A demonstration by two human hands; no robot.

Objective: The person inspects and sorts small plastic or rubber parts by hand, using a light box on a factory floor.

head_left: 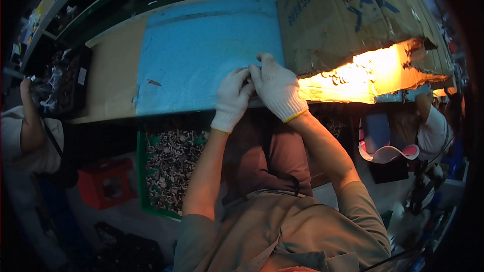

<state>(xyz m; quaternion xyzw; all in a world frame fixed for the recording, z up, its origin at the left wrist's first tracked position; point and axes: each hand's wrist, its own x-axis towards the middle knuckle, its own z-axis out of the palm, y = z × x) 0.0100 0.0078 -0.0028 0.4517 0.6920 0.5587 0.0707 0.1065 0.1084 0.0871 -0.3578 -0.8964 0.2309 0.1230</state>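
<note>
Both of my hands wear white knit gloves with yellow cuffs and meet over the near edge of the blue work surface (201, 45). The fingers of my left hand (233, 99) are curled and pinched together. My right hand (278, 86) is closed too, its thumb and fingers close against the left fingertips. Whatever they hold between them is too small and hidden to make out. To the left on the blue surface lies a small dark strip-like piece (154, 82), apart from my hands.
Right of my hands stands a cardboard box (322, 25) with a torn opening, brightly lit inside. Below the table, a green crate (142, 171) holds many small metal parts. A red stool (91, 186) and a black bin (80, 78) are at left. Other people sit on both sides.
</note>
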